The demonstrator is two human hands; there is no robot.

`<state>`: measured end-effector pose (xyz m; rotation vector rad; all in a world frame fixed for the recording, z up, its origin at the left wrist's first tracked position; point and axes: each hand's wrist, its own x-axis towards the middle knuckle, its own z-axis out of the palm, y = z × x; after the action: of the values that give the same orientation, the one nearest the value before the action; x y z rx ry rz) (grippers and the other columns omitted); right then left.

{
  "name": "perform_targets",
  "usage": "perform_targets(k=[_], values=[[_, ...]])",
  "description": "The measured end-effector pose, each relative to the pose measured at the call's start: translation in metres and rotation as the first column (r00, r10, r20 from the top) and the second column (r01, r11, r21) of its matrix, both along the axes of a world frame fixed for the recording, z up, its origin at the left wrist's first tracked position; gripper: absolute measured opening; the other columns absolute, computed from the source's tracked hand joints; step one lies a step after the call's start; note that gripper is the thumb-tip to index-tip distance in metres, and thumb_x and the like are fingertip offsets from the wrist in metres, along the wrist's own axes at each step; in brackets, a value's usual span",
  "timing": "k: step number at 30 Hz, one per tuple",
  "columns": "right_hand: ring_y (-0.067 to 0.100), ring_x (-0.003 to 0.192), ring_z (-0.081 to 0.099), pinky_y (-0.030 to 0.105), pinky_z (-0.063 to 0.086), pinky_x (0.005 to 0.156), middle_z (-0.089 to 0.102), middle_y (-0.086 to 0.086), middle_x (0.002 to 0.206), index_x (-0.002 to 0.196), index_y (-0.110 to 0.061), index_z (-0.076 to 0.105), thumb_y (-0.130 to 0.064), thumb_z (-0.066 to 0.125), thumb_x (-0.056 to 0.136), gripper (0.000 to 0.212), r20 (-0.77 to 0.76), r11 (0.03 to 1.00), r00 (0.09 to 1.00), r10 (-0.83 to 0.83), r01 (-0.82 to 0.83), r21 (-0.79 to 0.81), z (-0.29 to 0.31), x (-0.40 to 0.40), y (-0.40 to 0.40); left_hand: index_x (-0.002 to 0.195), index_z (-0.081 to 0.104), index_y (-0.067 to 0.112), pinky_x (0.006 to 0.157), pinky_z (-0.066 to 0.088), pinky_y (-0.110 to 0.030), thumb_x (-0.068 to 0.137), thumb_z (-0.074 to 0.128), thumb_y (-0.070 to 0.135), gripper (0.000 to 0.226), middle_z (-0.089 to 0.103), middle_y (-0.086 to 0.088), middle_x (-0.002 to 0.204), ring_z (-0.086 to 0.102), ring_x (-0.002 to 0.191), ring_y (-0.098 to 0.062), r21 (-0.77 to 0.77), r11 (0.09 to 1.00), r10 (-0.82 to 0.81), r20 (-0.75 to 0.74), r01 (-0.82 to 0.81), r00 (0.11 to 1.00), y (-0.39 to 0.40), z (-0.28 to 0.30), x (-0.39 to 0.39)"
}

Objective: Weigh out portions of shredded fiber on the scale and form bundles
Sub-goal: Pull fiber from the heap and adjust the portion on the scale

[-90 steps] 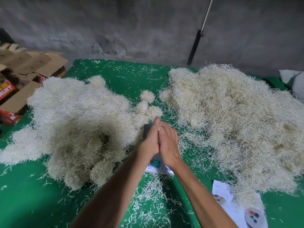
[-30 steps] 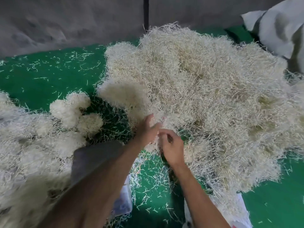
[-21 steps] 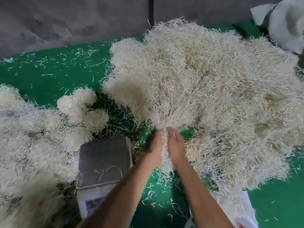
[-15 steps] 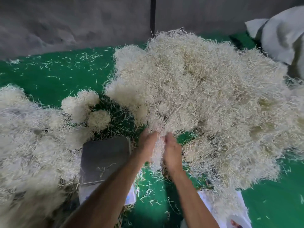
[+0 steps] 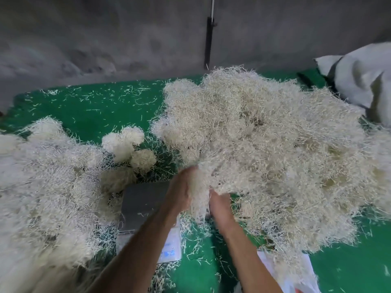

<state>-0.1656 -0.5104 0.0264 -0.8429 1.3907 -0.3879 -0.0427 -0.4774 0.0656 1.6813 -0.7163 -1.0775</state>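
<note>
I am looking down past both forearms: the left hand (image 5: pixel 179 192) and right hand (image 5: pixel 219 205) are pressing a tuft of fiber (image 5: pixel 198 199) between them, fingers curling around it, at the near edge of the big loose pile (image 5: pixel 264 155). Left of the fingers the scale (image 5: pixel 143 205) is sitting empty (display unreadable). Beyond it, finished bundles (image 5: pixel 129 146) are lying; most fiber is still waiting.

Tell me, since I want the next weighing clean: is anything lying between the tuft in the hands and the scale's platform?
Nothing visible blocks it. The tuft is held between the left hand and right hand, beside the scale platform, which carries only stray strands.
</note>
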Motion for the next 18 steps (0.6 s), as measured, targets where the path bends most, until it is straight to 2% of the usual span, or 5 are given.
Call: perform_targets(k=[4, 8, 13, 15, 18], values=[[0.034, 0.135, 0.052, 0.048, 0.037, 0.119, 0.053, 0.015, 0.142, 0.144, -0.011, 0.053, -0.045, 0.041, 0.108, 0.051, 0.459, 0.961, 0.852, -0.252, 0.164, 0.224, 0.001, -0.016, -0.002, 0.09, 0.066, 0.02, 0.051, 0.048, -0.02, 0.079, 0.078, 0.05, 0.034, 0.066, 0.005, 0.074, 0.061, 0.057, -0.004, 0.065, 0.997, -0.033, -0.006, 0.034, 0.999, 0.006, 0.005, -0.012], [0.025, 0.097, 0.066, 0.044, 0.056, 0.085, 0.064, 0.005, 0.113, 0.11, -0.021, 0.058, -0.04, 0.042, 0.108, 0.025, 0.359, 0.964, 0.896, -0.263, 0.234, 0.124, 0.023, -0.01, -0.027, 0.111, 0.068, 0.024, 0.065, 0.052, -0.026, 0.073, 0.075, 0.066, 0.057, 0.076, 0.0, 0.09, 0.066, 0.074, -0.017, 0.097, 0.962, -0.258, 0.016, 0.256, 0.966, 0.032, -0.007, -0.028], [0.025, 0.075, 0.058, 0.038, 0.056, 0.074, 0.06, 0.012, 0.076, 0.093, -0.017, 0.058, -0.026, 0.041, 0.101, 0.021, 0.254, 0.983, 0.957, -0.138, 0.101, 0.153, 0.039, -0.004, -0.052, 0.055, 0.044, 0.022, 0.042, 0.022, -0.015, 0.096, 0.059, 0.038, 0.046, 0.034, 0.014, 0.042, 0.025, 0.035, -0.008, 0.216, 0.94, -0.297, 0.125, 0.266, 0.947, 0.033, 0.013, -0.019], [0.029, 0.09, 0.06, 0.047, 0.055, 0.089, 0.061, 0.014, 0.086, 0.107, -0.021, 0.06, -0.035, 0.039, 0.104, 0.026, 0.243, 0.975, 0.958, -0.152, 0.105, 0.196, 0.042, 0.001, -0.053, 0.058, 0.043, 0.023, 0.042, 0.021, -0.014, 0.096, 0.059, 0.034, 0.043, 0.033, 0.014, 0.044, 0.024, 0.036, -0.007, 0.181, 0.948, -0.286, 0.117, 0.263, 0.951, 0.028, 0.022, -0.016], [0.027, 0.083, 0.06, 0.038, 0.05, 0.064, 0.059, 0.014, 0.092, 0.101, -0.013, 0.053, -0.03, 0.032, 0.107, 0.027, 0.121, 0.997, 0.992, -0.042, 0.034, 0.072, 0.042, 0.003, -0.053, 0.089, 0.071, 0.028, 0.04, 0.035, -0.02, 0.081, 0.067, 0.036, 0.012, 0.061, 0.008, 0.062, 0.046, 0.048, -0.012, 0.078, 0.955, -0.295, 0.153, 0.286, 0.943, 0.026, 0.04, -0.025]])
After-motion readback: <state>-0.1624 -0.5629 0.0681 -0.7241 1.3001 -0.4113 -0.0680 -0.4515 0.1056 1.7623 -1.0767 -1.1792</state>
